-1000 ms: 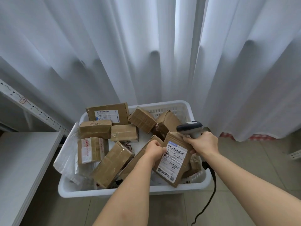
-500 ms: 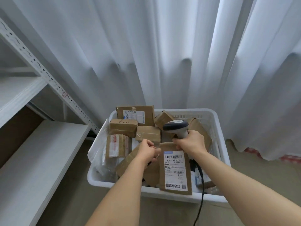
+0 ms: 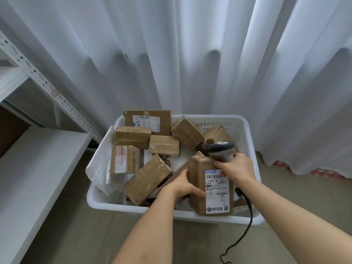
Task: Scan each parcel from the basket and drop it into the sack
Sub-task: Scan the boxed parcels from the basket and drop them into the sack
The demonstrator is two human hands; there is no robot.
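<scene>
**Labelled parcel held upright over the basket, both hands on it**

Left hand [image 3: 183, 184]: fingers curled round the left edge of the held parcel [image 3: 210, 185], thumb laid across its front face just left of the label [image 3: 217, 191]. Right hand [image 3: 237, 168]: fingers wrapped round the handle of the scanner [image 3: 221, 149], fingertips also pressing on the parcel's top right corner, touching the upper barcode.

Held parcel: brown cardboard, taped, wrinkled, standing roughly upright at the near right part of the basket [image 3: 253, 147], lower end overlapping the near rim. White label on the front face, facing the camera: barcode at top, printed line beneath, second barcode lower down, square code at bottom right. Small print not legible.

Scanner: grey-and-white head just above the parcel's top, pointing left. Black cable [image 3: 245, 223] trailing down from the right hand, over the near rim, to the floor.

Basket: white plastic, slotted walls, on a tiled floor. Inside, further brown parcels lying at mixed angles: a flat labelled box [image 3: 148, 121] against the far wall, a box with handwriting [image 3: 132, 137] in front of it, a box with red-and-white tape [image 3: 126, 159] to the left, a long taped box [image 3: 147, 179] tilted just beside the left hand. White plastic wrap [image 3: 99, 164] bunched along the left wall.

White curtain [image 3: 190, 54] behind; white metal shelving [image 3: 38, 149] to the left.
</scene>
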